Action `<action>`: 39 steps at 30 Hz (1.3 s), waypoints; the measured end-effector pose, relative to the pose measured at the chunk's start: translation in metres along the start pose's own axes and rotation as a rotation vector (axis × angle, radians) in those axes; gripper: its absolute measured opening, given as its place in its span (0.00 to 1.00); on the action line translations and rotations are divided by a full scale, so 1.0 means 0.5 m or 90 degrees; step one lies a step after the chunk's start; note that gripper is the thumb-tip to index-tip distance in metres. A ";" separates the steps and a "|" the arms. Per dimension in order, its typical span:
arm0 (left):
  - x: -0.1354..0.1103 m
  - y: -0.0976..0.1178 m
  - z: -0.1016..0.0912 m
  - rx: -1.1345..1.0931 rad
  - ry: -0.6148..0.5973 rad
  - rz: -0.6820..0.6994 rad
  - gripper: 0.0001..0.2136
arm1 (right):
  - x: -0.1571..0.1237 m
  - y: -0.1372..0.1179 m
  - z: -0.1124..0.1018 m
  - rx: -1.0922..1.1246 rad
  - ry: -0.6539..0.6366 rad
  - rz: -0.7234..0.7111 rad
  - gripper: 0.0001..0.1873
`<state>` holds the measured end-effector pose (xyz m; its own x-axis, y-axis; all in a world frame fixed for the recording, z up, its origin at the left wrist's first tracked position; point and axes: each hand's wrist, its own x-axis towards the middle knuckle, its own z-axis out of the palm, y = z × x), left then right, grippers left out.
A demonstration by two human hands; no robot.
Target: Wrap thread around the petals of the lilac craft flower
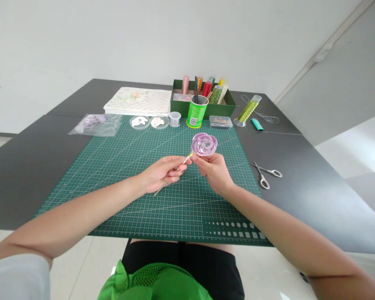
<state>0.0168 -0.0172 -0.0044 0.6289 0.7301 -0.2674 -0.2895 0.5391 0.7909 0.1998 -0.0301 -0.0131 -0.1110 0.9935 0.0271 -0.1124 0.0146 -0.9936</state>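
A purple artificial flower (204, 144) with layered petals is held above the green cutting mat (125, 208), its head tilted to the upper right. My left hand (166, 171) is closed around the flower's thin stem, whose lower end pokes out below the fingers. Fingers of my right hand (213, 168) pinch the stem just under the petals, where something yellow-green (190, 154) shows on it. Whether that is tape or thread, I cannot tell. The petals partly hide the right fingertips' far side.
Behind the mat stand a green can (196, 113) with sticks, a dark green box (220, 110) of coloured rolls, small dishes (140, 122) and a clear case (220, 122). White-handled scissors (264, 180) and a green mesh roll (248, 110) lie right; a plastic bag (95, 125) lies left.
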 end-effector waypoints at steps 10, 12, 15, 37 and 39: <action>0.006 0.001 -0.003 -0.097 0.019 0.042 0.07 | 0.005 0.004 -0.004 -0.008 0.028 -0.017 0.17; 0.007 -0.001 -0.006 -0.102 0.024 0.040 0.06 | 0.005 0.004 -0.002 0.009 0.027 -0.003 0.17; 0.007 -0.003 -0.008 -0.107 0.030 0.046 0.06 | 0.004 0.003 -0.003 0.029 0.007 0.006 0.15; -0.010 0.004 -0.001 0.408 0.212 0.319 0.11 | -0.016 -0.029 -0.020 -0.244 -0.107 -0.184 0.12; -0.010 0.006 -0.001 0.402 0.228 0.320 0.11 | -0.019 -0.034 -0.021 -0.284 -0.135 -0.203 0.13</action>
<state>0.0126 -0.0189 -0.0008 0.2407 0.9630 0.1209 0.0486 -0.1363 0.9895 0.2130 -0.0384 0.0026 -0.3409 0.8880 0.3086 0.2486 0.4018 -0.8813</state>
